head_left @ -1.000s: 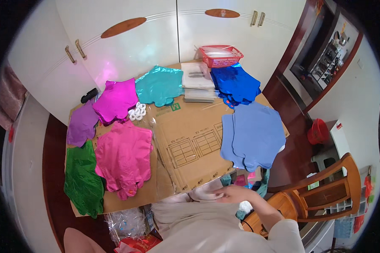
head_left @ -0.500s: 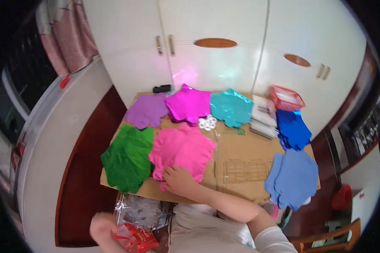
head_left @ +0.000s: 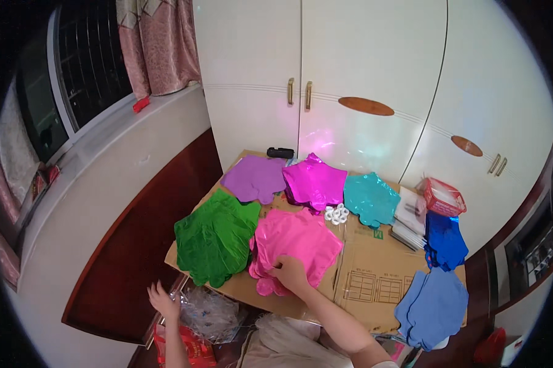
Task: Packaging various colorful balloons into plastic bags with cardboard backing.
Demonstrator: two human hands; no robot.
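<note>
My right hand (head_left: 290, 274) rests on the lower part of a stack of flat pink foil pieces (head_left: 301, 236), which look like uninflated balloons. Its fingers are curled, with thumb and finger pinched at the top piece. Off the table's left front edge, my left hand (head_left: 164, 300) hovers with fingers spread and nothing in it. Below that hand are a bag of clear crumpled plastic (head_left: 209, 314) and a red bag (head_left: 193, 348). A green foil stack (head_left: 218, 236) lies left of the pink one, and several small white rings (head_left: 336, 214) sit at its far right corner.
Purple (head_left: 255, 178), magenta (head_left: 316, 182) and teal (head_left: 371, 199) stacks line the cardboard-covered table's (head_left: 356, 248) back. At right are white packets (head_left: 409, 216), a red basket (head_left: 445, 196), and dark blue (head_left: 445, 242) and pale blue (head_left: 436, 310) stacks. A white cabinet (head_left: 362, 55) stands behind.
My left hand has risen from beside the red bag and its fingers have spread. My right hand stays at the pink stack. The view has shifted, so the table appears lower and further right.
</note>
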